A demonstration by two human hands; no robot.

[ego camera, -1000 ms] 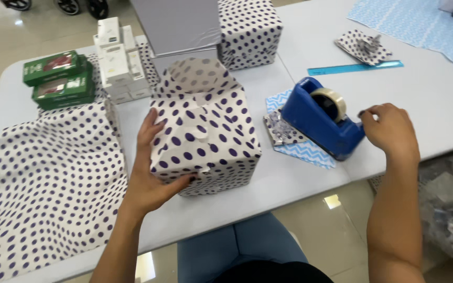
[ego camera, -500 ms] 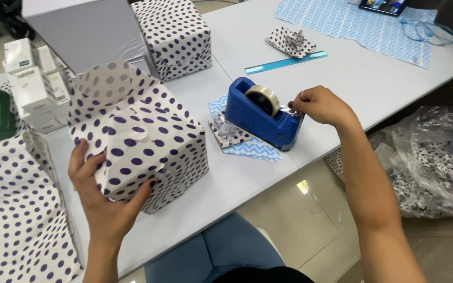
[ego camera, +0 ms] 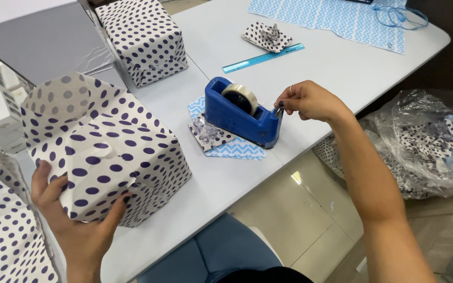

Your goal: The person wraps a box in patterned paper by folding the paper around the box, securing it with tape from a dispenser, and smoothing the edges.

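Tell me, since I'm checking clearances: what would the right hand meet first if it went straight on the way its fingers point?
Probably the blue tape dispenser: the right hand already pinches at its cutter end.

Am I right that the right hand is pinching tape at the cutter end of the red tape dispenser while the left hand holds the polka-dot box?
Not quite: the tape dispenser is blue, not red, as the head view shows. The rest holds: the right hand pinches at its cutter end, and the left hand holds the polka-dot box.
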